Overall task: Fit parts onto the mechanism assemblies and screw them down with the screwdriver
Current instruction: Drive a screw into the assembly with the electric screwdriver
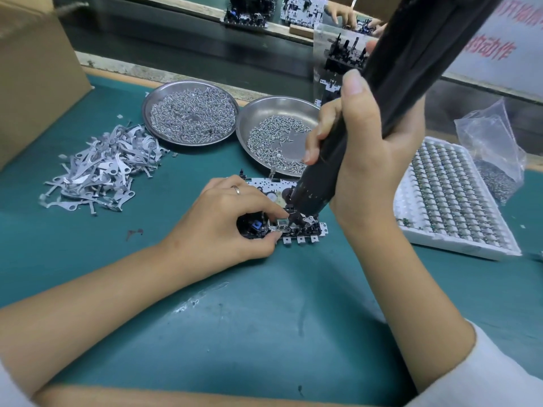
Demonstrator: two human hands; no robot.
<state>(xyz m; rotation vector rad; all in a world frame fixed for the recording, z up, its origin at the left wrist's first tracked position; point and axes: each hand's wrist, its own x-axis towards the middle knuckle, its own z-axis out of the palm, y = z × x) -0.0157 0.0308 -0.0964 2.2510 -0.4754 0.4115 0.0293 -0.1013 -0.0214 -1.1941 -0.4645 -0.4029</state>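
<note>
While the right hand (pixel 361 154) grips the screwdriver (pixel 382 113), hiding a screw dish (pixel 264 113), the left hand (pixel 232 218) pinches the mechanism assembly (pixel 293 227).

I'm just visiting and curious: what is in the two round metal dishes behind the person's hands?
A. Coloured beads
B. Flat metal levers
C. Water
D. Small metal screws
D: both round metal dishes hold heaps of small silvery screws, while the flat metal levers lie loose on the green mat to their left.
</note>
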